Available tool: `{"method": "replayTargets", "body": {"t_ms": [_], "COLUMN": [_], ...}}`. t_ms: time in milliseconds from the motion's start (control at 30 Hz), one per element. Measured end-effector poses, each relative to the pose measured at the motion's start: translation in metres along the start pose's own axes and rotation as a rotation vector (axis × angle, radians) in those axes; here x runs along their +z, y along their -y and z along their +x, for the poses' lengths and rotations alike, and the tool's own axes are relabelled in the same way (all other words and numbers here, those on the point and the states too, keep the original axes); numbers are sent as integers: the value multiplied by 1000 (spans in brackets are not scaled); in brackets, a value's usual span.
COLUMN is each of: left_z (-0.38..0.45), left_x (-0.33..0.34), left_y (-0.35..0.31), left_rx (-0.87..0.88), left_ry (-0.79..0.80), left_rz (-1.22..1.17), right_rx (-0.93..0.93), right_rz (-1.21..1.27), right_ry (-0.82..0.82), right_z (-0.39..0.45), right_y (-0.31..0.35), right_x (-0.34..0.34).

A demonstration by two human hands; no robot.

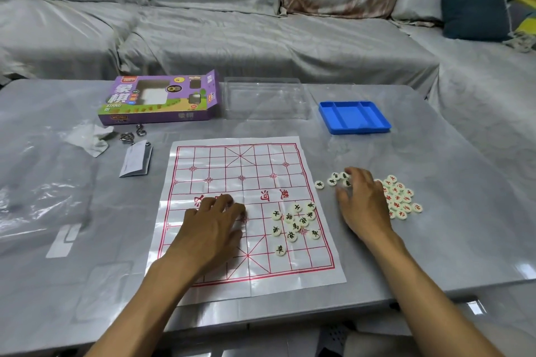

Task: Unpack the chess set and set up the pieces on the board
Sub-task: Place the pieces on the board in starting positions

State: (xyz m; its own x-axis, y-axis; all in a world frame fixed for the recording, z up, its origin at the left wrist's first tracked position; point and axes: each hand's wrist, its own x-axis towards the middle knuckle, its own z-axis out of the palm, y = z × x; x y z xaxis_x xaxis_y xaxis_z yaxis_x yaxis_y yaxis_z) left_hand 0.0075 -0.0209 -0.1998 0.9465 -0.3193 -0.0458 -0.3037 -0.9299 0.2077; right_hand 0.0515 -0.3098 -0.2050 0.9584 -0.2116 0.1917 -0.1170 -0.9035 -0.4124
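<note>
Grey desk [435, 240] carries the paper board [246, 171] near its front edge. Left hand [213, 223] rests flat on it, fingers apart; right hand [362, 203], fingers loosely spread, touches loose pieces [401, 197] beside the board's right edge.

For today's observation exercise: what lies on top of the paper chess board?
On the paper chess board lies a loose cluster of black-lettered pieces, and the left hand rests flat. Anything under that hand is hidden.
</note>
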Motion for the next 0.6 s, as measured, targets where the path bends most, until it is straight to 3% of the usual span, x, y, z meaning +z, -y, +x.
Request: {"method": "replayTargets", "body": {"t_ms": [167, 333, 467, 600], "left_z": [0, 2, 2, 2], "left_x": [-1, 0, 0, 2], "left_y": [0, -2, -2, 0], "left_rx": [1, -20, -20, -5], "left_ry": [-15, 4, 5, -7], "left_rz": [-19, 16, 25, 6], "right_rx": [-111, -122, -354, -586], "right_rz": [-130, 161, 237, 97], "right_ry": [-29, -40, 38, 123], "right_z": [-5, -23, -55, -80], "right_y": [-8, 27, 75, 87], "right_x": [13, -2, 5, 30]}}
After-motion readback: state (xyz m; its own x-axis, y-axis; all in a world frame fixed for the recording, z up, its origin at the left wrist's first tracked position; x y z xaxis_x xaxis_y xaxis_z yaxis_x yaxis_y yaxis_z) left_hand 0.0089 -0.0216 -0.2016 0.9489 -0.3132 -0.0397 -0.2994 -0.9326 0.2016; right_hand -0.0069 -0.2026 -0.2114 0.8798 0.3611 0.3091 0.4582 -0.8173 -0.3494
